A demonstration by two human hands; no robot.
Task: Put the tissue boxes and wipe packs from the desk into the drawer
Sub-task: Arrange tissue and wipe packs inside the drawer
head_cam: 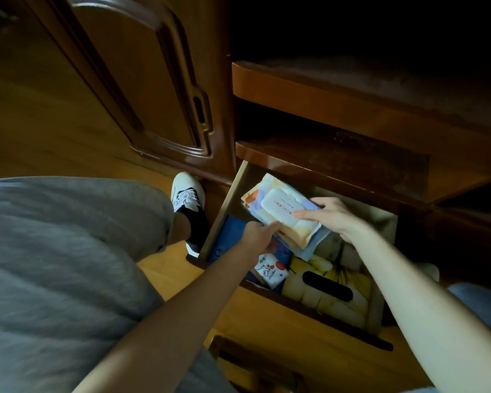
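Head cam: both hands grip a wipe pack over the open drawer. L hand pinches its near edge, R hand holds the far side w/ thumb on top. Yellow tissue box already in drawer.

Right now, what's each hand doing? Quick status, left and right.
Left hand: pinching the near edge of the wipe pack over the open drawer.
Right hand: gripping the same pack's far end.
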